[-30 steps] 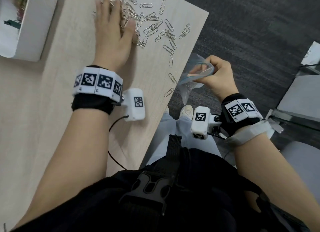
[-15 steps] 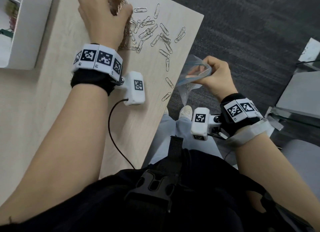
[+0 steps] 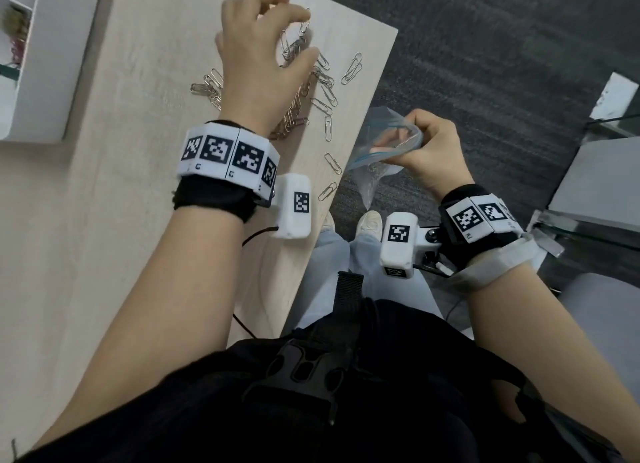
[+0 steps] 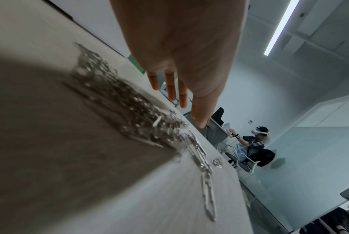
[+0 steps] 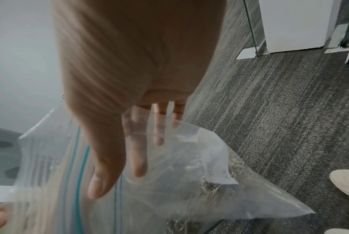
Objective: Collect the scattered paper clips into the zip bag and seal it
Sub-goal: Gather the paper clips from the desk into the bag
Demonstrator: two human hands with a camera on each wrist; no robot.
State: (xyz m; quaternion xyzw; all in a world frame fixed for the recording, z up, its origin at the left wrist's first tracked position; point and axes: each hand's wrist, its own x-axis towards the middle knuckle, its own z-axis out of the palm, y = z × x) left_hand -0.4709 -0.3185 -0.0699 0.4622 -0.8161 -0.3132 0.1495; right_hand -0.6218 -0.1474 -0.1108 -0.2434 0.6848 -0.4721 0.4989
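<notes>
A: Noticed the left hand [image 3: 256, 57]? Lay flat on the paper clips [image 3: 325, 85] a second ago, raked inward half a second later, now raised off the tabletop [image 3: 138, 157].

B: Seen. Curled now, pinching a small bunch [image 3: 296, 43] between thumb and fingertips, judging by the head view. Hard to confirm from the wrist view; too blurred there.

A: And the right hand [image 3: 433, 151]?

B: Hardly moved. Gripping the zip bag [image 3: 381, 152] by its mouth, just past the tabletop edge, above the floor. Holding that mouth open toward the heap.

A: Anything inside already?

B: Yes, a glinting clump [image 5: 215, 186] low in the bag, beside a white slip [image 5: 215, 166].

A: Meaning for the task?

B: Probably one more load gathered, lifted and ready to carry across to the bag. Far from finished, though. Plenty left lying under and around the left hand, plus a few strays strung along the near edge. No sealing yet; mouth of the bag open.

A: Risk?

B: Loose pinch, dangling clips; likely to shed one or two over the edge onto the floor.
</notes>
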